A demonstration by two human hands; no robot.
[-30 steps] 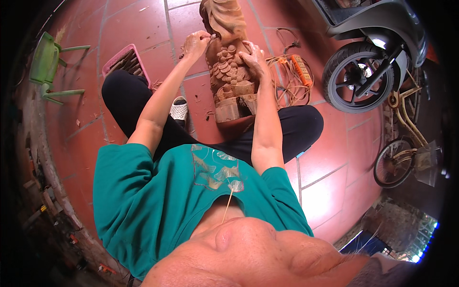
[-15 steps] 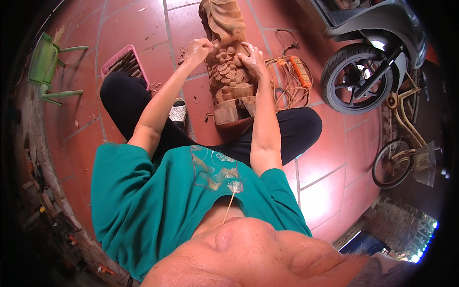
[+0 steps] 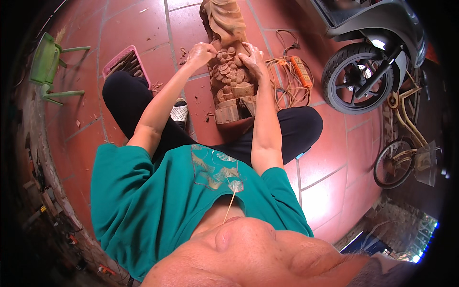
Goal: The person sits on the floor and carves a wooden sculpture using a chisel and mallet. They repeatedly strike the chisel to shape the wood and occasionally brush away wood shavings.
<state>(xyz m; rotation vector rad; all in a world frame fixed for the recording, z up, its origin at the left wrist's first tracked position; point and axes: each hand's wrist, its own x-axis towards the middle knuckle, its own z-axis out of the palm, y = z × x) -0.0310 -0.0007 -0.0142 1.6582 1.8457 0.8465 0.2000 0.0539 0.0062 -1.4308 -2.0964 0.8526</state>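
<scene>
The wood carving [image 3: 227, 26] rests on the tiled floor [image 3: 138, 29], and the right hand [image 3: 253, 60], fingers loosely spread, should keep steadying its side. The left hand [image 3: 202, 53] has its grip curled at the opposite edge, any contents hidden; light, short movements would best spare the raised discs [image 3: 227, 71].

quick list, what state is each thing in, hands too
Wood carving: carved, top out of view
Left hand: curled, any contents hidden
Right hand: spread against the carving
Pink basket: holding slim dark pieces
Orange power strip: on the floor
Scooter: standing
Green chair: standing
</scene>
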